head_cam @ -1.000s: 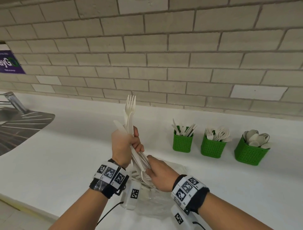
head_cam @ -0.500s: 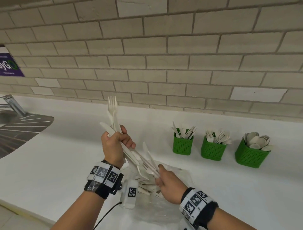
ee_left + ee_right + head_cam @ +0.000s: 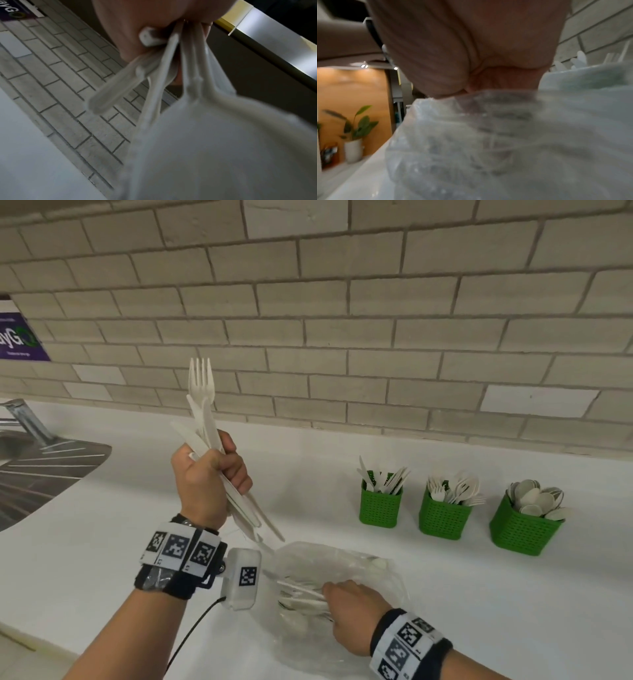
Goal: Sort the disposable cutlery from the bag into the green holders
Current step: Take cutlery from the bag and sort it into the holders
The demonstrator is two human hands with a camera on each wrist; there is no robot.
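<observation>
My left hand is raised above the white counter and grips a bundle of white disposable cutlery, a fork's tines uppermost and knives beside it. The handles stick out below the fist. My right hand is low inside the clear plastic bag, fingers curled on several cutlery pieces lying in it. The bag film hides the fingertips in the right wrist view. Three green holders stand at the back right: knives, forks, spoons.
A steel sink drainboard and tap lie at the far left. The brick wall backs the counter; a purple sign hangs on it. The counter's front edge runs along the lower left.
My right hand let go of the pieces it passed to the left hand and dropped into the bag. The left hand moved left and up with its bundle.
</observation>
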